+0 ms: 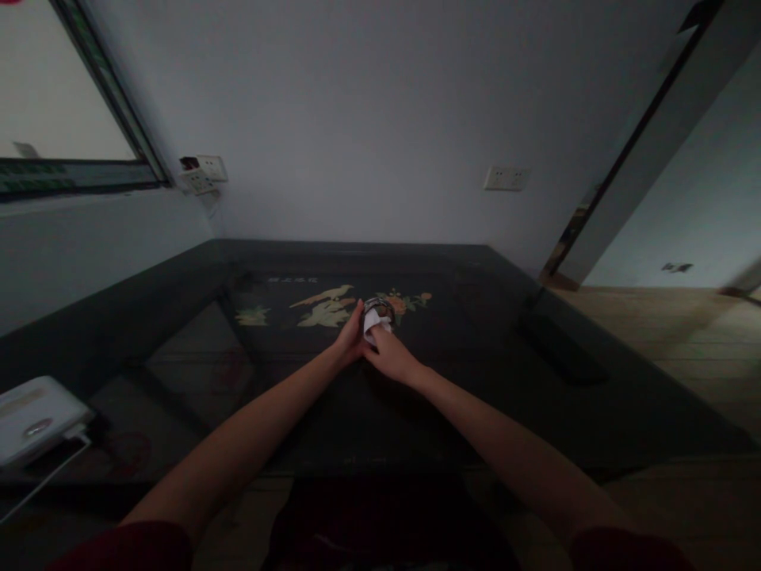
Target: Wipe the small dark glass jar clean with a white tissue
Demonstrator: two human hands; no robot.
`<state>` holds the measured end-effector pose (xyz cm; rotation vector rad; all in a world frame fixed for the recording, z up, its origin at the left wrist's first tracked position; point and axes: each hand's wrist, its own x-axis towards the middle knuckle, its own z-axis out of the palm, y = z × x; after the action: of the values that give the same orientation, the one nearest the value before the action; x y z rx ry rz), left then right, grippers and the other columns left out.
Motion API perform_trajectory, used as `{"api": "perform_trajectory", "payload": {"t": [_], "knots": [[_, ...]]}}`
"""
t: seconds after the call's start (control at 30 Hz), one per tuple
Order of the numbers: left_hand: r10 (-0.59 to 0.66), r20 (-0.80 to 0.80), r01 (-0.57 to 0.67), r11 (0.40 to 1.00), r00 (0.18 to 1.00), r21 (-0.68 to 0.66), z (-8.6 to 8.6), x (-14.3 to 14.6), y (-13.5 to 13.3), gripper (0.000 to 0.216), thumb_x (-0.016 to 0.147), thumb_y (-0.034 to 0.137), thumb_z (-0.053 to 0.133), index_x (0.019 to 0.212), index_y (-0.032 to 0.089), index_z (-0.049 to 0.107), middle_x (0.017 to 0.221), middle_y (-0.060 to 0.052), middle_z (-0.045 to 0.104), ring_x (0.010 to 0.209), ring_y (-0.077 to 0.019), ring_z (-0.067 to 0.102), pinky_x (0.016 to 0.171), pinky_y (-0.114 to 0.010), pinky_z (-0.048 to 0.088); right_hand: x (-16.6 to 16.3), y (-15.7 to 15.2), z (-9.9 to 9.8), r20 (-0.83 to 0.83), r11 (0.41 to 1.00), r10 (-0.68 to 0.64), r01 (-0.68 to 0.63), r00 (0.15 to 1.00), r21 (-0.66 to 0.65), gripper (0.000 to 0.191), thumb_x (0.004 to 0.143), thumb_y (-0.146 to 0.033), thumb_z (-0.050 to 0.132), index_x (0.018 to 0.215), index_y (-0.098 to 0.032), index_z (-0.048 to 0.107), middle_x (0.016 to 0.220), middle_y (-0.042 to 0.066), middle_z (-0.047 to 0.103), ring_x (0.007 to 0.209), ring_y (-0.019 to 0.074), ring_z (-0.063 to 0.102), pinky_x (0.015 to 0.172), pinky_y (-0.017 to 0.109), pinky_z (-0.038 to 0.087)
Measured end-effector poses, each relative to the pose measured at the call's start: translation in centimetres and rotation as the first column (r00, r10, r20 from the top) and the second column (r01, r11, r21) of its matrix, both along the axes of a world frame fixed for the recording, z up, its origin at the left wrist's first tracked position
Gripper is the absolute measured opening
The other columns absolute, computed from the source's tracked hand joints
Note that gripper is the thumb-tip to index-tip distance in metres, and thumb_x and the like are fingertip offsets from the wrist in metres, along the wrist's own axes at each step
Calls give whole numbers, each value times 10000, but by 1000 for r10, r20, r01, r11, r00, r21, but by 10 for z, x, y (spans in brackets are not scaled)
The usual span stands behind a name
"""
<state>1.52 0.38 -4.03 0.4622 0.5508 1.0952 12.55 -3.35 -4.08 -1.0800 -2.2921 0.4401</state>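
Both of my arms reach forward over a dark glass table with a painted bird-and-flower pattern. My left hand holds the side of a small round metallic object, fingers curled against it. My right hand is closed on a white cloth or tissue pressed against that object. The two hands touch each other at the table's middle. The light is dim and the round object is too small to name.
A white device with a cable lies at the table's left edge. A dark flat object rests at the right side. Wall sockets sit on the far wall, a window at the left, wooden floor at the right.
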Motion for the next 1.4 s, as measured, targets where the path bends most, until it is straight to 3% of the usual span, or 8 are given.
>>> {"api": "perform_trajectory", "payload": {"t": [0.17,0.33,0.6,0.7,0.8,0.97,1.2,1.4], "knots": [[-60,39,59,998,997,25,-6,-4,5,582,974,503,270,1152,88,638,946,-143,727,956,-255,680,936,-386,481,8,-6,12,208,994,6,-28,978,102,320,842,-85,507,1156,-60,564,1240,219,602,1215,275,530,1073,434,362],[-50,51,48,998,997,43,-11,-6,9,549,987,469,274,1079,83,653,897,-119,726,972,-218,673,972,-334,453,10,-4,17,351,980,-90,21,932,197,383,888,-31,377,1226,-3,554,1274,255,591,1263,263,516,1143,428,283],[-29,44,27,999,999,42,-10,-4,8,510,985,448,317,1062,76,658,928,-125,724,981,-209,666,977,-311,447,6,-7,10,301,978,-117,57,946,202,400,876,-16,363,1232,58,528,1302,302,551,1255,283,514,1146,450,255],[-24,41,22,998,999,52,-7,-2,4,521,985,455,311,1069,78,661,933,-125,726,972,-216,670,965,-321,460,6,-8,8,220,984,-98,62,971,166,325,861,-51,425,1145,-18,580,1225,244,617,1165,270,565,1076,427,350],[14,5,-14,998,1000,62,-5,0,1,517,981,456,325,1084,78,661,916,-125,728,935,-223,679,936,-329,482,4,-4,5,114,991,-105,94,988,99,230,871,-129,459,1058,-74,579,1035,162,684,938,225,640,851,343,494],[73,-23,-71,995,997,67,-3,2,-1,452,973,422,386,1105,85,656,911,-116,729,886,-205,687,912,-302,495,-5,3,0,-29,992,-122,123,992,26,257,895,-174,391,1111,-87,500,933,84,673,776,157,629,663,251,487],[22,-11,-21,998,1000,65,-1,1,-3,514,978,461,328,1101,84,655,906,-127,731,921,-234,687,925,-353,498,3,-2,6,80,996,-83,81,993,35,194,854,-171,506,1026,-101,561,976,130,679,842,206,639,746,308,493],[25,14,-26,998,1000,64,-3,1,1,500,986,438,324,1087,78,656,919,-127,730,952,-221,683,973,-344,466,10,-7,17,272,989,-91,54,958,140,317,861,-47,446,1142,-50,593,1227,243,620,1190,282,563,1053,428,381]]}}
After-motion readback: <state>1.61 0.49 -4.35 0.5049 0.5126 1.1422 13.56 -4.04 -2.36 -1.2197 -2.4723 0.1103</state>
